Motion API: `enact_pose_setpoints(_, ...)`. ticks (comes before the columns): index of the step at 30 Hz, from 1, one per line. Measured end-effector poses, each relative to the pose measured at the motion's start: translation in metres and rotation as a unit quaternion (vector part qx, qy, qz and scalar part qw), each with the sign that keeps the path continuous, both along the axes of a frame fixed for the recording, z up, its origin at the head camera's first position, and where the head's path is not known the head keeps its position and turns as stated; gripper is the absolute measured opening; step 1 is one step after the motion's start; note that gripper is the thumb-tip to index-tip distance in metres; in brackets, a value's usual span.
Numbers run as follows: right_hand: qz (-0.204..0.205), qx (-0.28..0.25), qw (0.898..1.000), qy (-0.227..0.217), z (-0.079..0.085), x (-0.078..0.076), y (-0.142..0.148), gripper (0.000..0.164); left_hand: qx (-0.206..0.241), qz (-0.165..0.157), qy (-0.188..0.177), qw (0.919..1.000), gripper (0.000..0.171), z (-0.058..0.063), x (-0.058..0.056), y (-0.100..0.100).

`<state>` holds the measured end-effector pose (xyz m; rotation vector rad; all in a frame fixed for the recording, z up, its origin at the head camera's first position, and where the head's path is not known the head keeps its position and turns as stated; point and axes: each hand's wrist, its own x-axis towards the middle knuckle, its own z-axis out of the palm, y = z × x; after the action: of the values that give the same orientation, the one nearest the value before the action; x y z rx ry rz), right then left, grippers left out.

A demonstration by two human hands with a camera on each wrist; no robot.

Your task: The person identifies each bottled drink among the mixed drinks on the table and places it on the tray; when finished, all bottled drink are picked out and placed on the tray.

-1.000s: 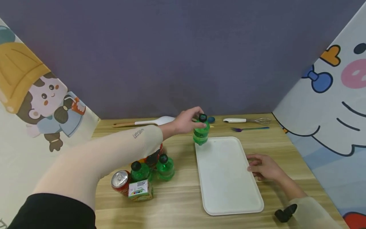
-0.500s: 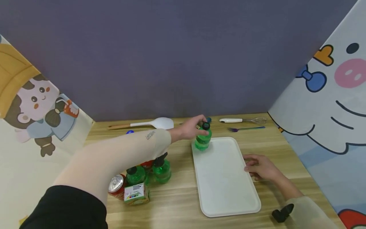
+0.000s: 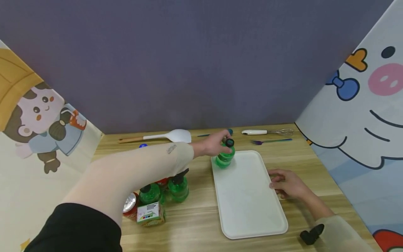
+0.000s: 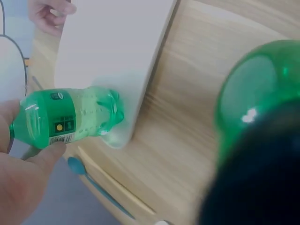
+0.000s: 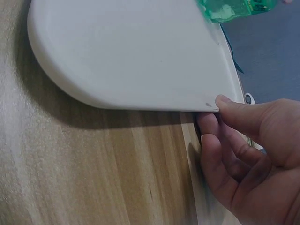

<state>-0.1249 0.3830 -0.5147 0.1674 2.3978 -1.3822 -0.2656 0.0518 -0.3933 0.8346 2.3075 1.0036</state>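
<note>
My left hand (image 3: 215, 142) holds a green soda bottle (image 3: 225, 160) with a black cap near its neck. The bottle leans slightly, its base at the far left corner of a white tray (image 3: 252, 199). In the left wrist view, thumb and fingers lie about the upper part of this bottle (image 4: 70, 115), and its base appears to meet the tray. My right hand (image 3: 289, 183) pinches the tray's right edge. From the right wrist, the thumb of that hand (image 5: 262, 150) rests on the tray's rim (image 5: 154, 108), with curled fingers below.
Left of the tray stand two green bottles (image 3: 178, 190), a red can (image 3: 131, 206) and a small box (image 3: 150, 214); my left arm partly covers this group. Along the back lie a white spatula (image 3: 177, 135), a teal spoon (image 3: 231, 132), a whisk (image 3: 283, 132) and a fork (image 3: 270, 141).
My left hand has brought the bottle down and slightly nearer, onto the tray's far left corner, and its cap now tilts right. The right hand stays at the tray's edge. The head view shifted slightly.
</note>
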Motion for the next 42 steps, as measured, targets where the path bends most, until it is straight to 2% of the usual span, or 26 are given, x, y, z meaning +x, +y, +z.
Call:
enact_pose_setpoints(8, -0.007, 0.010, 1.000, 0.002, 0.003, 0.001, -0.004, 0.056, 0.005, 0.006, 0.027, 0.9996, 0.033, 0.021, 0.003, 0.027)
enact_pose_setpoints(14, -0.017, 0.026, 0.999, 0.007, 0.004, 0.002, -0.004, 0.053, 0.011, 0.005, 0.060, 0.9981, 0.035, 0.027, 0.006, 0.059)
enact_pose_setpoints(21, -0.016, 0.031, 0.999, 0.028, 0.001, 0.005, -0.006, 0.051, 0.020, 0.022, 0.062, 0.9976, 0.031, 0.014, 0.012, 0.084)
enact_pose_setpoints(28, -0.013, 0.034, 0.999, 0.031, 0.001, 0.006, -0.008, 0.049, 0.003, 0.039, 0.095, 0.9947, 0.039, -0.002, 0.014, 0.100)
enact_pose_setpoints(35, -0.019, 0.034, 0.999, 0.027, -0.001, 0.007, -0.006, 0.048, 0.028, 0.052, 0.066, 0.9960, 0.038, -0.010, 0.018, 0.111)
enact_pose_setpoints(42, -0.026, 0.054, 0.998, 0.027, 0.001, 0.009, -0.008, 0.046, 0.018, 0.067, 0.059, 0.9958, 0.038, -0.018, 0.023, 0.113)
